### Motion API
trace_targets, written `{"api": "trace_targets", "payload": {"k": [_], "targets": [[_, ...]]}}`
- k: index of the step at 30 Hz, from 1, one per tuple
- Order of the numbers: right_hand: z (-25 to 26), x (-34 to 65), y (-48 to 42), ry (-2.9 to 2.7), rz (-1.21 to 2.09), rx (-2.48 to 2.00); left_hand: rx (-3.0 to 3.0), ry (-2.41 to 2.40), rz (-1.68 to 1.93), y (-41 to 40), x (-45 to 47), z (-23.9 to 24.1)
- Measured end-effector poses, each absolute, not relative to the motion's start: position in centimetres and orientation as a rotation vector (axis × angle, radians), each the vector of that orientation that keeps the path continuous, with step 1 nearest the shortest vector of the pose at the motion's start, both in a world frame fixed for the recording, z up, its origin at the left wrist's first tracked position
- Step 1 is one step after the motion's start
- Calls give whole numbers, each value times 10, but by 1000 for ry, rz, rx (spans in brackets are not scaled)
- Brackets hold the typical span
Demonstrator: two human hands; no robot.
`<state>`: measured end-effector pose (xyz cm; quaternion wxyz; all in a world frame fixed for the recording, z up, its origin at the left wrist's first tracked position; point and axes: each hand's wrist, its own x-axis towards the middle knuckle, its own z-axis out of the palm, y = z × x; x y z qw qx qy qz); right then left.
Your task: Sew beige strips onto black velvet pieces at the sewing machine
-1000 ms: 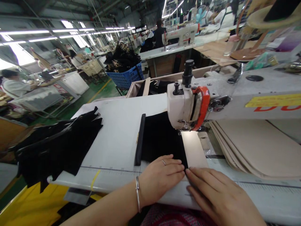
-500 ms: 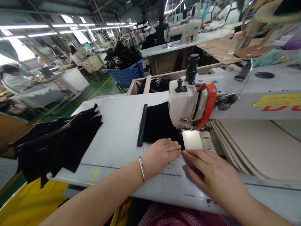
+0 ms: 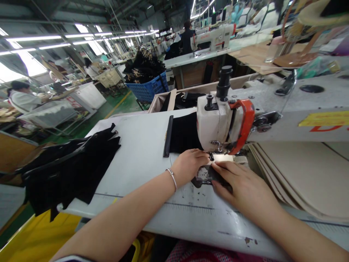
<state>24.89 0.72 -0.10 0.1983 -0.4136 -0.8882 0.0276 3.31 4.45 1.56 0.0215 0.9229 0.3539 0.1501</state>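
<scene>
Compared with a second ago, the black panel (image 3: 183,134) and both hands are sitting farther toward the far side, and a worn metal plate (image 3: 203,175) is now showing on their near side. I am seeing the panel lying on the white table (image 3: 136,145), its right part running under the machine head (image 3: 212,125), a dark strip (image 3: 168,136) lining its left edge. The left hand (image 3: 189,164) is lying palm down over the panel's near edge; its thumb is being hidden, so I cannot tell if it is pinching. The right hand (image 3: 241,182) is resting loosely, thumb apart, fingertips touching the cream piece (image 3: 223,158). My worry is the left fingertips: they are reaching right beside the presser foot (image 3: 212,157), so a little more push could be carrying them beneath it. Uneven pressure could also be skewing the short near edge, or letting the cream piece slip out of line.
</scene>
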Motion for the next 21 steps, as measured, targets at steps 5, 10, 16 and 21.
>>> {"api": "trace_targets", "payload": {"k": [5,10,16,21], "targets": [[-5,247,12,-2490,57,-1185,2817,1179,456,51,34,16],[-8,247,12,-2500,58,-1187,2817,1187,488,51,33,13],[-9,247,10,-2475,89,-1205,2778,1221,498,52,33,8],[-10,244,11,-2475,105,-1226,2733,1257,491,53,33,8]]}}
